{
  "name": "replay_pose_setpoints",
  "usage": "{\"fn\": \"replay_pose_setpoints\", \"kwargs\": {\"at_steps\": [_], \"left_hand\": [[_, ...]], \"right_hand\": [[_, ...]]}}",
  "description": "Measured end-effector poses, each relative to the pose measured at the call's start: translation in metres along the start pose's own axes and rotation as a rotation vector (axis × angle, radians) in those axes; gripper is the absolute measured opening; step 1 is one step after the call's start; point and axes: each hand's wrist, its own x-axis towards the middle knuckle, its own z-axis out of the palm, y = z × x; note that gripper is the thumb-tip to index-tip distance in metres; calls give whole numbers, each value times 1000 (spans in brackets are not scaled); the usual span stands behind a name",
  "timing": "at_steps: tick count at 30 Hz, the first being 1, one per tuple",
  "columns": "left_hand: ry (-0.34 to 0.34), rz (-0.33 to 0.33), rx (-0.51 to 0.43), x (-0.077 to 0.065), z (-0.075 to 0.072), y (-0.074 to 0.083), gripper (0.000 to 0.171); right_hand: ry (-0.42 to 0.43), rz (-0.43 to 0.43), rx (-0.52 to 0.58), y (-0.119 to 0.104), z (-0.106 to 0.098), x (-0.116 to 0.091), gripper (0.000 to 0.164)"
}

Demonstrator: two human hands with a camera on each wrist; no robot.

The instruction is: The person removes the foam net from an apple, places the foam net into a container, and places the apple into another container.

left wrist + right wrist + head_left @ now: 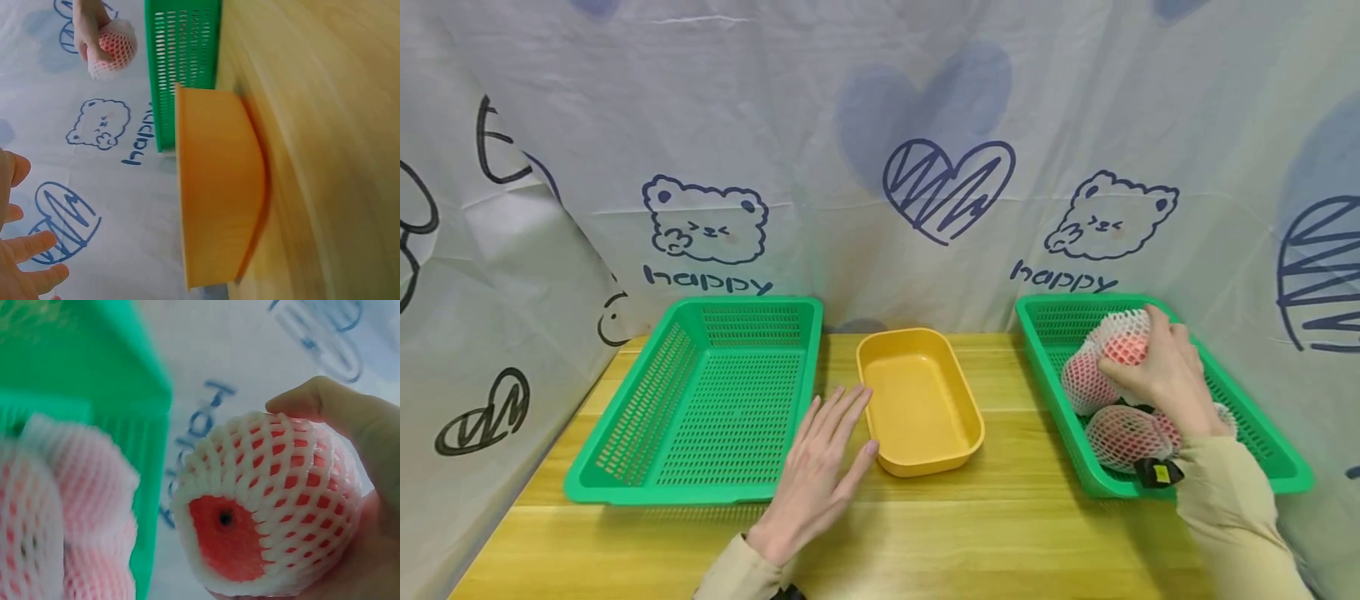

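My right hand point(1171, 375) grips a round red fruit point(281, 506) in a white foam net, above the right green basket point(1288, 481). The right wrist view shows the net's open end, with a dark spot on the red skin, and the thumb against one side. Several more netted pinkish fruits point(1123, 435) lie in that basket, partly hidden by the hand and forearm. My left hand point(820, 475) holds nothing. Its fingers are extended and spread beside the near left side of a yellow plastic tub point(917, 400), whose inside is bare.
At the left stands another green perforated basket point(737, 408) with nothing in it. Both baskets and the tub rest on a wooden table point(925, 542). A white curtain point(850, 167) with printed bears and hearts hangs behind and along the sides.
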Motion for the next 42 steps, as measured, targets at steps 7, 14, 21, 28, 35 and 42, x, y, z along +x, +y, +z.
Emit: {"fn": "replay_pose_setpoints", "kwargs": {"at_steps": [7, 14, 21, 28, 35, 42], "left_hand": [[52, -23, -105, 11, -5, 7, 60], [112, -25, -192, 19, -10, 15, 60], [145, -7, -302, 21, -10, 26, 61], [94, 44, -374, 25, -12, 30, 63], [15, 119, -399, 32, -13, 30, 73], [-75, 159, -373, 38, -17, 32, 103]], "right_hand": [[155, -85, 136, -34, 15, -24, 102], [238, -179, 295, -66, 34, -46, 98], [223, -247, 460, -95, 52, -67, 96], [158, -301, 549, -112, 68, -81, 99], [0, -348, 646, -125, 87, -87, 98], [-158, -388, 756, -134, 101, -89, 99]]}}
